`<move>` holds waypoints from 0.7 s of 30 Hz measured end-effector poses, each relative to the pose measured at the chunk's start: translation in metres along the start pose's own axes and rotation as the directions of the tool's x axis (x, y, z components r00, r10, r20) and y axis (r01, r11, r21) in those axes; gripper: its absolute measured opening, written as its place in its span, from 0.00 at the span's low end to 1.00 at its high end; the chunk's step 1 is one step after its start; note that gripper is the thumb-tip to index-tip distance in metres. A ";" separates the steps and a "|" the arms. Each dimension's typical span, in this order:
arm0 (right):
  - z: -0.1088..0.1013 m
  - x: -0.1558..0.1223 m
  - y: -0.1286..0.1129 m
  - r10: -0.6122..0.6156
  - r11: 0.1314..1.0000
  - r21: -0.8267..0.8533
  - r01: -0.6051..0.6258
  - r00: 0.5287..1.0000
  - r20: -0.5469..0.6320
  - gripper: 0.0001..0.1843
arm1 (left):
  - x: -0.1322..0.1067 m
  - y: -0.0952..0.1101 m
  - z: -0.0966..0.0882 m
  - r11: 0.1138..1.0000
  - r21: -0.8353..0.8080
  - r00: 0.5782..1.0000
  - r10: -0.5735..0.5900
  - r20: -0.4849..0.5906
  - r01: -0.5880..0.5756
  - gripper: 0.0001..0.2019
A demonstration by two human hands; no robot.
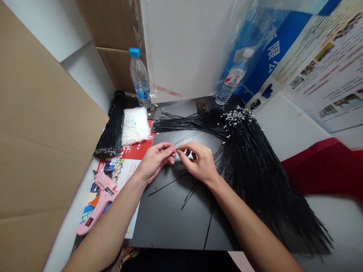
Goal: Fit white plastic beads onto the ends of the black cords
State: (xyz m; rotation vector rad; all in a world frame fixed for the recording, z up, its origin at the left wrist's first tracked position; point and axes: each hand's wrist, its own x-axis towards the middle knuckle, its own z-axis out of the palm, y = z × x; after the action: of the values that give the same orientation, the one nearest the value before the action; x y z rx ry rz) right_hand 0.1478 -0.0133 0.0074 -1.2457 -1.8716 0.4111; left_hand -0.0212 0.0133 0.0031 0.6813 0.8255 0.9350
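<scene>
Soft, fairly even indoor light reaches my desk [167, 226], leaving a diffuse shadow below my right hand [200, 162]. Pale glare streaks the clear plastic sheeting [238, 26] behind. The heaped black strands [255, 170] on my right sink into darkness, their detail lost. Wide-angle distortion stretches my forearms [104, 230] near the edges, and slight blur softens my fingertips [171, 149].

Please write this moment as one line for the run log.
left hand: pinching thin black strand | right hand: same, close beside | right side: white-tipped black bundle | left side: pink glue gun
</scene>
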 end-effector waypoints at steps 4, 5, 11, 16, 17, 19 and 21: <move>-0.001 0.000 -0.001 0.029 1.000 -0.001 -0.029 1.000 -0.004 0.07 | -0.001 0.001 0.001 1.000 0.023 1.000 0.019 0.003 -0.019 0.16; -0.001 0.000 0.000 0.034 0.999 -0.001 -0.034 0.999 -0.004 0.07 | -0.001 0.001 0.001 0.999 0.038 1.000 0.024 0.005 -0.025 0.16; -0.002 0.001 0.003 0.008 1.000 0.014 -0.008 1.000 0.007 0.06 | 0.000 0.000 0.000 0.989 0.138 0.999 0.049 0.013 -0.051 0.17; -0.002 0.001 0.002 -0.022 0.999 -0.024 0.022 1.000 -0.008 0.06 | 0.001 -0.002 -0.003 0.979 0.188 0.997 0.078 0.010 -0.079 0.15; -0.002 0.000 0.003 -0.042 0.998 -0.044 0.041 0.999 -0.018 0.06 | 0.001 -0.003 -0.003 0.978 0.191 0.996 0.086 0.006 -0.085 0.15; 0.000 -0.001 0.004 -0.094 0.989 -0.114 0.089 0.994 -0.046 0.06 | 0.000 -0.003 -0.002 0.978 0.187 0.995 0.095 -0.002 -0.093 0.15; 0.001 -0.002 0.005 -0.161 0.965 -0.221 0.143 0.985 -0.064 0.07 | 0.000 -0.002 -0.001 0.979 0.178 0.995 0.098 -0.008 -0.095 0.15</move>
State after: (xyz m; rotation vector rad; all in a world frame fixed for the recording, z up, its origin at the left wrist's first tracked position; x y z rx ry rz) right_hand 0.1504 -0.0127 0.0025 -1.2284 -1.9645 0.0738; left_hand -0.0216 0.0123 0.0012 0.8757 0.9048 0.9628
